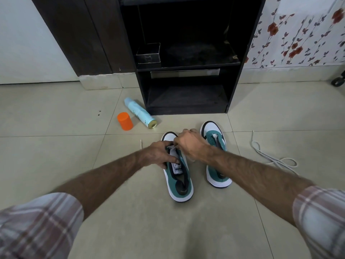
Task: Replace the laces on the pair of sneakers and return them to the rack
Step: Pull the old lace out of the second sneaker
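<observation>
Fingers (pixel 169 159) of the left hand (pixel 158 153) curl round the tongue and side of the left sneaker (pixel 179 176) on the floor (pixel 74 146), while the right hand (pixel 190 144) pinches a white lace (pixel 172 146) at its eyelets. Just beside it stands the right sneaker (pixel 217 161), unlaced, with a loose lace (pixel 274 157) lying further right. Ahead stands the dark rack (pixel 186 71); a spray can (pixel 140 114) and orange cap (pixel 125 121) lie to its left.

On the white tongue label (pixel 176 167) of the sneaker (pixel 179 176) under my hands, upside-down lettering that appears to read "PUMA".
</observation>
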